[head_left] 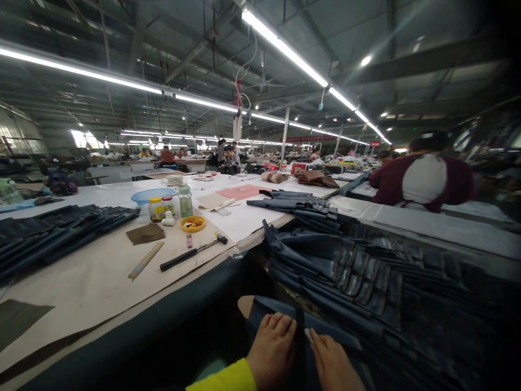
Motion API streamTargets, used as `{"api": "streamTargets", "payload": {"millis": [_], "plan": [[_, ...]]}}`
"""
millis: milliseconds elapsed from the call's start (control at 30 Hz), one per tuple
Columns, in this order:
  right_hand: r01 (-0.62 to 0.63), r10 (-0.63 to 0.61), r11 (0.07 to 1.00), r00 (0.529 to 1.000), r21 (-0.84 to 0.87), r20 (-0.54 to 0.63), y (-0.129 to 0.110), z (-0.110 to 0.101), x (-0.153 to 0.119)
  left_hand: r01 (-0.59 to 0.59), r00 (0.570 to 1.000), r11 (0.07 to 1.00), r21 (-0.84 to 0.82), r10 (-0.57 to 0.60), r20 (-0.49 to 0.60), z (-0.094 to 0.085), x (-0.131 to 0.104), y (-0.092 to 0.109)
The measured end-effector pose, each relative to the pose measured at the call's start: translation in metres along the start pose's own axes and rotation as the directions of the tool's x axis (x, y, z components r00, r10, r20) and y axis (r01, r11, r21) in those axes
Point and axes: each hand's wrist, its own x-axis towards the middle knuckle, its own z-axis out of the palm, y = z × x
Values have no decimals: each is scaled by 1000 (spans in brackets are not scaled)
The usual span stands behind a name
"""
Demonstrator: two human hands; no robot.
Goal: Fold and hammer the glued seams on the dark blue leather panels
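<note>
My left hand lies on a dark blue leather-like piece at the bottom centre, its fingers curled together and pressing on the surface. Just to its right, my right hand has its fingers close together around a small whitish object, too little of which shows to name. The piece has a light tan corner at its left end. Beyond and to the right, stacks of similar dark blue pieces overlap one another.
On the table are a hammer, a wooden-handled tool, a yellow dish, jars and a blue basin. More dark pieces lie left. A person is at the right.
</note>
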Motion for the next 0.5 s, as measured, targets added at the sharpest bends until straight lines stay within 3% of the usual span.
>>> {"api": "streamTargets", "payload": {"millis": [333,500], "plan": [[90,-96,992,993,90,65,12,-11,4,44,998,999,-9,-43,53,-12,-7,1],[62,-77,990,991,130,110,20,-8,11,116,990,993,-30,-113,79,-15,2,-2]]}}
